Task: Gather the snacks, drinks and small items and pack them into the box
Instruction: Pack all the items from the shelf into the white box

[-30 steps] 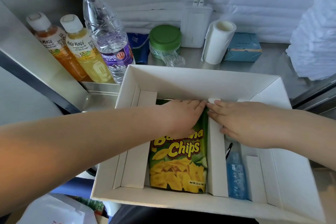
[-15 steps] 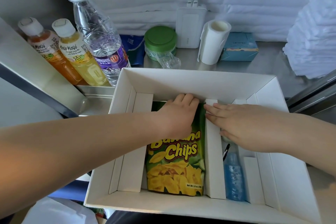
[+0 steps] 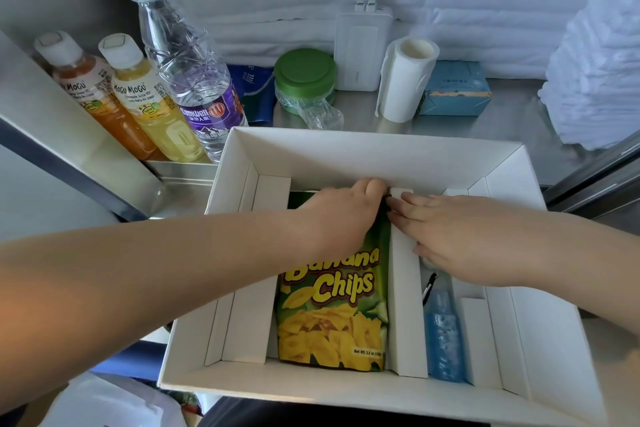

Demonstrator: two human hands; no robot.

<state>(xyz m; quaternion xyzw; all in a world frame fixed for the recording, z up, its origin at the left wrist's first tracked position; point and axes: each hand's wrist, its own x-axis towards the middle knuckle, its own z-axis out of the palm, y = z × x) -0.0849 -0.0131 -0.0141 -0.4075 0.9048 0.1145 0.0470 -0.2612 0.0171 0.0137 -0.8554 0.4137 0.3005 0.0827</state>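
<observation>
Nearest me, the white box (image 3: 311,388) is only part filled. The banana chips bag (image 3: 332,315) lies flat in the middle compartment. A small blue bottle (image 3: 445,340) lies in the narrow compartment to its right, just past the card divider (image 3: 405,305). The left compartment looks unfilled from here.

My left hand (image 3: 339,218) is on the far end of the chips bag with its fingers bent down over the bag's top edge. I read that as seating the bag. My right hand (image 3: 460,236) lies flat with straight fingers, its fingertips on the far end of the divider and holding nothing.

I judge the job less than half done. Waiting on the bench (image 3: 467,128) beyond the box are the orange drink (image 3: 100,97), the yellow drink (image 3: 152,104) and the water bottle (image 3: 194,80) at far left. Further right are a dark blue packet (image 3: 254,90), a green-lidded jar (image 3: 304,76), a white paper roll (image 3: 405,80) and a blue carton (image 3: 457,88).

Some things I can't settle. My left fingertips are hidden behind the hand, so how firmly they hold the bag is unclear. My right hand covers the far part of the narrow compartment, where something dark pokes out beside the blue bottle. The white device (image 3: 362,48) at the back I can't identify.
</observation>
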